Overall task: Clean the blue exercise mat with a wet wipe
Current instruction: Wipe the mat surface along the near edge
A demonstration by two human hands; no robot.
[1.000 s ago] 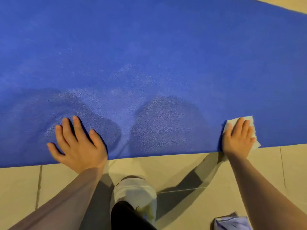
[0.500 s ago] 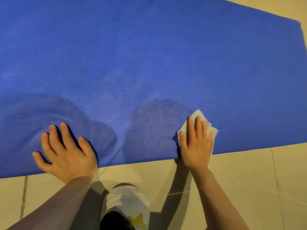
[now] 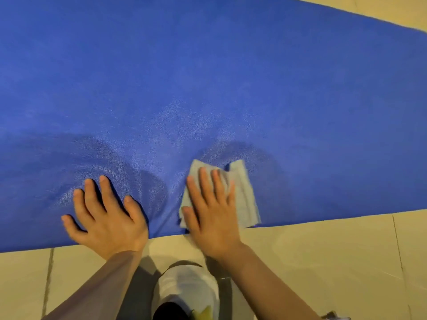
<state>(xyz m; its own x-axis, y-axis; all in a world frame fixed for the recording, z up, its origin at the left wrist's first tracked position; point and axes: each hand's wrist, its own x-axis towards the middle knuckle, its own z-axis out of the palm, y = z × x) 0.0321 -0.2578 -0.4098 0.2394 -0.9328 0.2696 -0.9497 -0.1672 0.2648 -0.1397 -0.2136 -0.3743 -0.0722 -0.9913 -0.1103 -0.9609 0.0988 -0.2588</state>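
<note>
- The fingers (image 3: 203, 181) of our right hand (image 3: 212, 215) lie straight and close together, pressing flat on the wet wipe (image 3: 245, 195).
- The fingers (image 3: 92, 192) of our left hand (image 3: 108, 218) are spread apart and flat, holding nothing, and rest on the mat just left of the right hand.
- The pale wipe lies crumpled under the right palm, touching the near edge of the blue exercise mat (image 3: 208, 77).
- The mat stretches left, right and far across the beige tiled floor (image 3: 323, 262).
- A white shoe (image 3: 187, 289) stands on the floor, near us, between our two forearms.
</note>
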